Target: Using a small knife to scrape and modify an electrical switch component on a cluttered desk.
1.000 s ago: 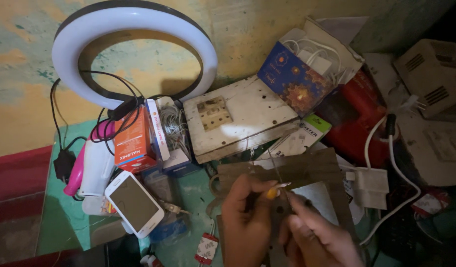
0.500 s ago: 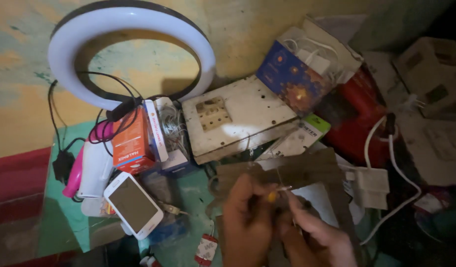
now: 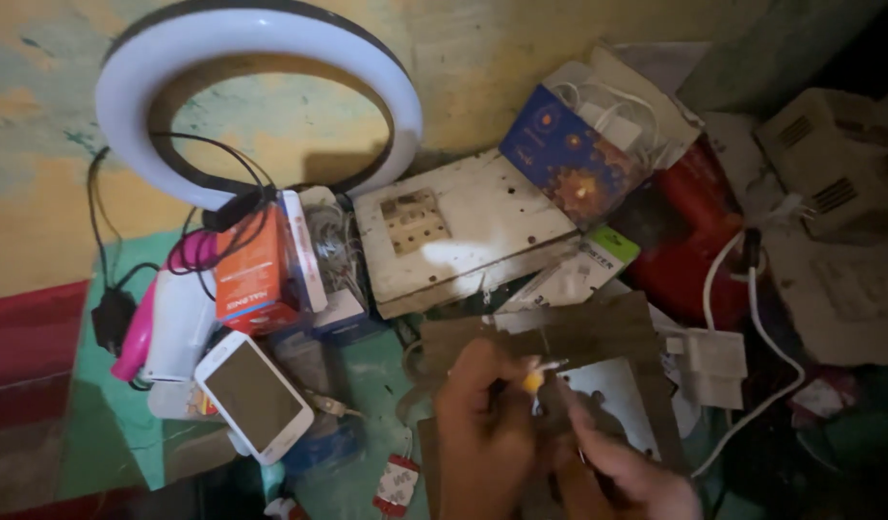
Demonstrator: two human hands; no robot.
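At the bottom centre my left hand [image 3: 482, 433] is closed around a small tool with a yellow-orange tip [image 3: 531, 381] and a short metal point. My right hand [image 3: 622, 472] is beside it, fingers pinched close to that tip; what it holds is too blurred to tell. Both hands hover over a brown cardboard piece [image 3: 579, 337] lying on the cluttered green table [image 3: 367, 385].
A lit ring light [image 3: 261, 106] stands at the back wall. Below it sit an orange box [image 3: 256, 270], a white smartphone [image 3: 254, 397], a white perforated board [image 3: 463, 231], a blue patterned box [image 3: 574, 164], a red object [image 3: 694, 231] and white cables [image 3: 752, 318].
The view has shifted slightly and my hands have dropped lower in the picture. They stay together around the yellow-tipped tool.
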